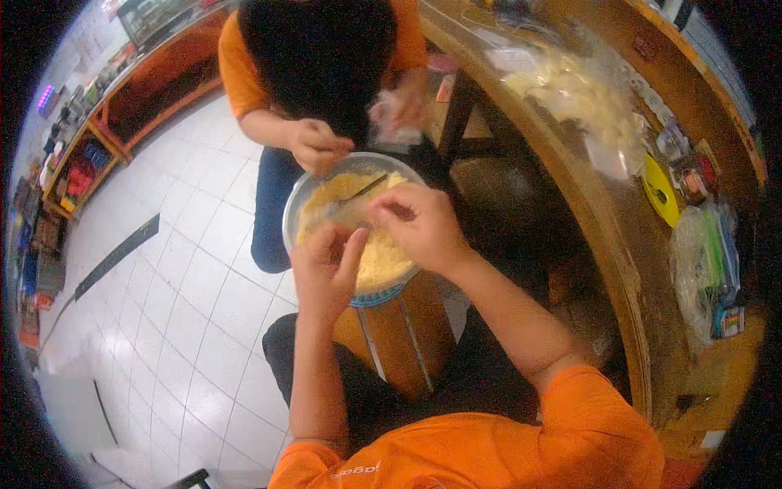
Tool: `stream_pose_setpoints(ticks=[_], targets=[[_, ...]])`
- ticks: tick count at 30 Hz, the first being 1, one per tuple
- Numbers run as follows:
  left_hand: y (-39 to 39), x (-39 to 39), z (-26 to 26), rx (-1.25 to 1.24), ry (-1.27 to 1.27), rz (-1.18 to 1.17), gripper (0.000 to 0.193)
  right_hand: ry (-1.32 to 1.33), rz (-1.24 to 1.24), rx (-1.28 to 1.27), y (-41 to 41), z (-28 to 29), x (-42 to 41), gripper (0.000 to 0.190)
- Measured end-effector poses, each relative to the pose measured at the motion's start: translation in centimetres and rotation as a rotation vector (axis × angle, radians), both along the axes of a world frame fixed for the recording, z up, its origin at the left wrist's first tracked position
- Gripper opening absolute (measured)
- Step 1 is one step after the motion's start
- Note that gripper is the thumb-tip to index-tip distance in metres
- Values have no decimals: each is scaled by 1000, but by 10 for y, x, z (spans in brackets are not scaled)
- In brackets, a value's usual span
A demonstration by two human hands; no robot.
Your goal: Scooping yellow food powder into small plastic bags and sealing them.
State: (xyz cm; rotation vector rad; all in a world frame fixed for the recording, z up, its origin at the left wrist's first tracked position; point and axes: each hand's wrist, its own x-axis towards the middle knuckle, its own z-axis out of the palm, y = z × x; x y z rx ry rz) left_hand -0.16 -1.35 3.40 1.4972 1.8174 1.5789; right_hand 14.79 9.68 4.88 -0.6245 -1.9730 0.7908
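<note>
A round basin [292, 211] holds a yellow crumbly or powdery food [385, 260]. In it rests a utensil with a dark handle [366, 186]. My left hand [324, 257] is over the basin's near left side, thumb raised and fingers curled. Over the right side, my right hand [421, 223] has its thumb and fingertips drawn together. A blurred, see-through patch, perhaps thin plastic film, shows between my hands; whether either hand grips it cannot be made out.
Opposite sits a person in orange, one hand [321, 145] at the basin's far rim, the other [406, 110] with clear plastic. The basin stands on a brown stool [397, 342]. On the right, a wooden table [617, 244] bears several filled clear bags [574, 91] and a yellow ring [660, 189].
</note>
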Motion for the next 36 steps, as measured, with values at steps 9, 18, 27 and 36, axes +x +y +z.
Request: stream_pose_setpoints(ticks=[9,18,27,36], targets=[[-3,2,-2,-16,-392,-119,18,-91,256,-529,-17,-1,-7,12],[1,11,-15,22,231,219,23,-364,46,218,-29,-12,-17,19],[-8,-16,7,53,217,-253,13,-459,356,-475,6,10,8,28],[-23,-67,-3,201,-39,-114,20,-845,-96,316,15,-19,-8,17]])
